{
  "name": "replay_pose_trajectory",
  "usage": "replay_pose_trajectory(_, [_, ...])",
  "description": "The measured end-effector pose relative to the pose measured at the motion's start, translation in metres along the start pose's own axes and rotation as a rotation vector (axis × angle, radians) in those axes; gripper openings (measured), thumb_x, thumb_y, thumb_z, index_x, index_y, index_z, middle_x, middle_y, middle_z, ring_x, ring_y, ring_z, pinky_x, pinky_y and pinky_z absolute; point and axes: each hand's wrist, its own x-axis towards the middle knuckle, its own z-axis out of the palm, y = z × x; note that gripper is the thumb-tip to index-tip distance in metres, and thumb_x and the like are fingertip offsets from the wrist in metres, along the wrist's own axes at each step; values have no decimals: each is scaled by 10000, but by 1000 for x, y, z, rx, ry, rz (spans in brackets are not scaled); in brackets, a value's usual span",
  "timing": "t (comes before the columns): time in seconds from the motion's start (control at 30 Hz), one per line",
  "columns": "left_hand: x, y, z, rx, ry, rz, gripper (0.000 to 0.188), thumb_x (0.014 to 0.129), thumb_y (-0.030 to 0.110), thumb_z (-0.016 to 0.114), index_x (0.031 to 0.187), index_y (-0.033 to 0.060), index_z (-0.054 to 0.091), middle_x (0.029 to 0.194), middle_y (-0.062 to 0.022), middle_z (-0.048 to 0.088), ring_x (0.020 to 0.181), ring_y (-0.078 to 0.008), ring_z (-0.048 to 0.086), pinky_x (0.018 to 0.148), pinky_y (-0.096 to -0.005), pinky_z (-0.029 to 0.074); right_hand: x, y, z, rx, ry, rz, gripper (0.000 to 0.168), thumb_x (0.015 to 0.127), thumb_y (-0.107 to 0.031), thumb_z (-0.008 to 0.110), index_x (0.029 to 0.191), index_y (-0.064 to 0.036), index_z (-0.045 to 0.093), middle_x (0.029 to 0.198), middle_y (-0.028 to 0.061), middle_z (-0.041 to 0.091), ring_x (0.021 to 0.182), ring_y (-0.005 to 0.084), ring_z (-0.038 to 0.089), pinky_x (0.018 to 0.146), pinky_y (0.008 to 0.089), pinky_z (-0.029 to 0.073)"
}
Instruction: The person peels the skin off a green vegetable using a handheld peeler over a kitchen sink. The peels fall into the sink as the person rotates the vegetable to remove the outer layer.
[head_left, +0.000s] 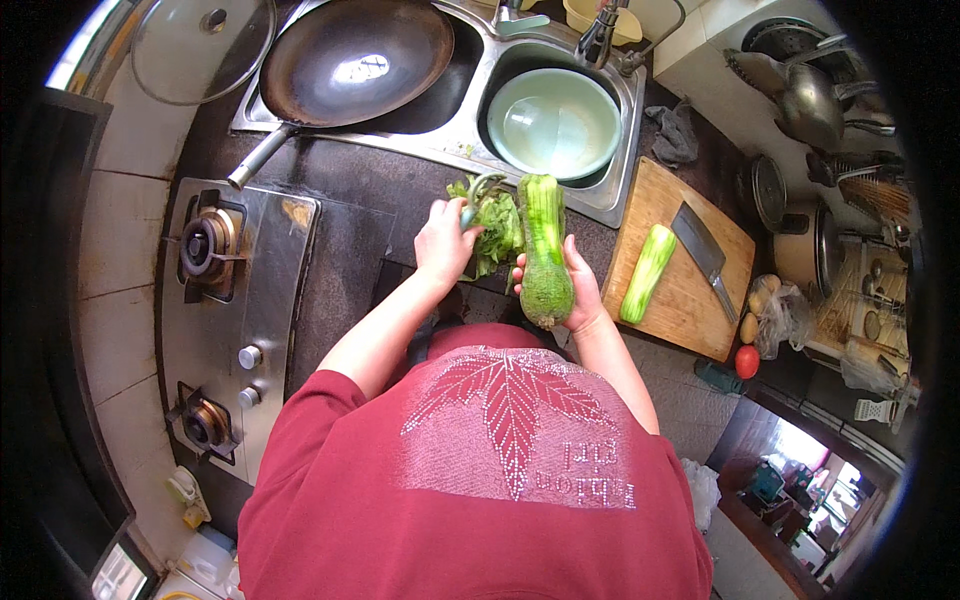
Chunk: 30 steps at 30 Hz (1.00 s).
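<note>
My right hand (582, 289) grips a thick green vegetable (543, 240) from below and the side. Its upper part is peeled to pale, shiny green; rough, darker skin covers the rounded lower end near me. In my left hand (444, 244) is a peeler (468, 214) with a pale blue handle and a curved head, just left of the vegetable and apart from it. Leafy green scraps (498, 232) lie beyond and between my hands at the counter edge, partly hidden by my left fingers. On the wooden cutting board (682, 322) rest a peeled green piece (649, 274) and a cleaver (705, 247).
A pale green basin (555, 124) holding water stands in the right sink bowl. A large wok (356, 64) covers much of the left bowl, its handle projecting over the counter. The gas stove (274, 262) is at left. A tomato (747, 361) sits right of the board.
</note>
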Motion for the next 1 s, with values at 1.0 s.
replay_pose_trajectory(1.0, [-13, 30, -42, 81, -145, 642, 137, 802, 198, 616, 811, 104, 518, 677, -77, 536, 607, -272, 584, 521, -380, 460, 8, -2, -13, 54, -152, 131, 495, 971, -396, 324, 1170, 24, 493, 915, 200, 613, 775, 305, 642, 663, 393, 554])
